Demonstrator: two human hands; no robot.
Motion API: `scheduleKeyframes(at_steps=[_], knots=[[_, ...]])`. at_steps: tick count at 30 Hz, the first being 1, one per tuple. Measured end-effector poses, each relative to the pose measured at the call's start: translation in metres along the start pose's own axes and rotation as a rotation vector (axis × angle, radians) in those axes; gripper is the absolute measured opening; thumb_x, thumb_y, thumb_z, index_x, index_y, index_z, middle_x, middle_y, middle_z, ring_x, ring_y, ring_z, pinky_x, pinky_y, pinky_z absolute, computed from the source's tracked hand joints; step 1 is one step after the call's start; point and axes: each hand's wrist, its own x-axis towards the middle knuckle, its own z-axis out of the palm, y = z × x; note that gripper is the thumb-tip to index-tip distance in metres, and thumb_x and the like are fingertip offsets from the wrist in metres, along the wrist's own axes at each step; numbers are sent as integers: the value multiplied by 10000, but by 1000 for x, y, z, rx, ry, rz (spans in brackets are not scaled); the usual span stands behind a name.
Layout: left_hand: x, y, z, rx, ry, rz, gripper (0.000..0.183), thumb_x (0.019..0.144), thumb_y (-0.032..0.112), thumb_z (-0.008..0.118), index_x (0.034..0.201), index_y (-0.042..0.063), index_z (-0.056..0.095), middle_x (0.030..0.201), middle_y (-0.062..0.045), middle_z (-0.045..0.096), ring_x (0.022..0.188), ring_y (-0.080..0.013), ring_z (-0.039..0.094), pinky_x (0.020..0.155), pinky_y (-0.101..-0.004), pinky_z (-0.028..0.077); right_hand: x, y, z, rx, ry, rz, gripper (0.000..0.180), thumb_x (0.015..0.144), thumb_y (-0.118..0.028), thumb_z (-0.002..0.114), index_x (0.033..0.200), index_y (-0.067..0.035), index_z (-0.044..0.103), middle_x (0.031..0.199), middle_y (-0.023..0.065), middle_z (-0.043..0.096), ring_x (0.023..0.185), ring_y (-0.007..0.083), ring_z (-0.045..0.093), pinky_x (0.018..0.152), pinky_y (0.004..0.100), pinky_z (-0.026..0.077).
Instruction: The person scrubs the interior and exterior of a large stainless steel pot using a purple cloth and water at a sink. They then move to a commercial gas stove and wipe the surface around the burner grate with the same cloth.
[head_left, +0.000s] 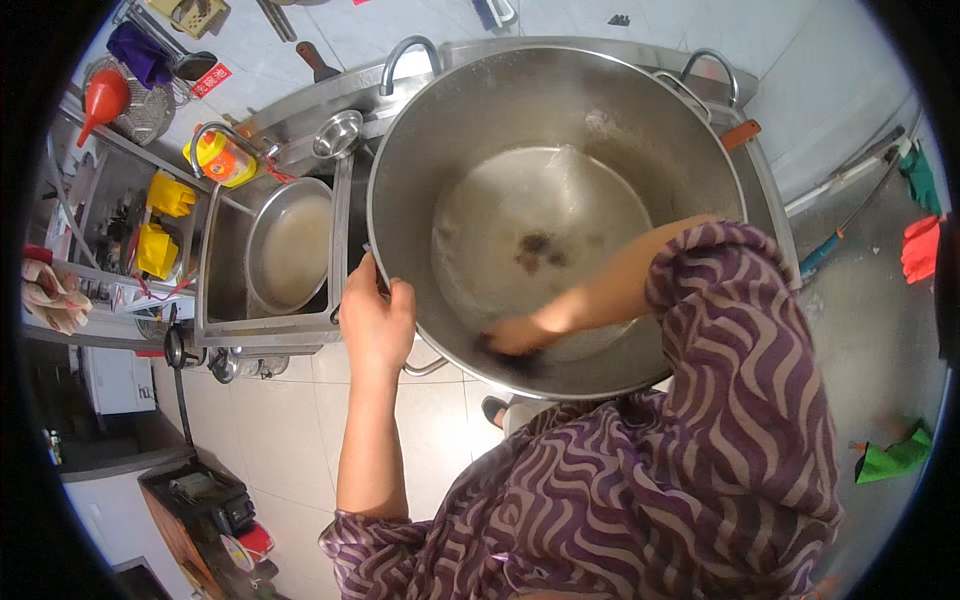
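Note:
A very large stainless steel pot (517, 97) stands tilted over the sink in front of me, its mouth facing me. Dark spots and a wet sheen mark its bottom. My left hand (377, 315) grips the pot's rim at the left side, thumb and fingers around the edge. Deep inside the pot, my right hand (525, 334) is blurred and presses a dark scrubbing pad (517, 361) against the near lower wall. The pad is mostly hidden under the fingers, so its exact kind cannot be told.
Left of the pot, a metal basin (292, 247) of cloudy water sits in a sink basin (262, 330). A small steel bowl (338, 134), curved faucets (409, 56) and a yellow detergent bottle (223, 159) line the back. Yellow rubber gloves (157, 251) hang farther left.

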Motion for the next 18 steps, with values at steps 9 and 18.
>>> scheduleKeyframes(at_steps=[9,18], knots=[[1,10,-3,47,-32,11,246,706,92,494,931,10,551,762,-160,584,608,-263,537,611,-364,436,100,5,-232,1133,843,-5,174,829,-127,545,932,13,539,850,124,557,701,237,558,505,368,506],[7,12,-12,85,-110,7,254,699,96,504,933,4,538,703,-156,582,575,-265,538,605,-365,435,60,26,-299,1246,1275,28,197,766,-137,573,902,3,553,798,107,572,685,214,559,532,373,464]])
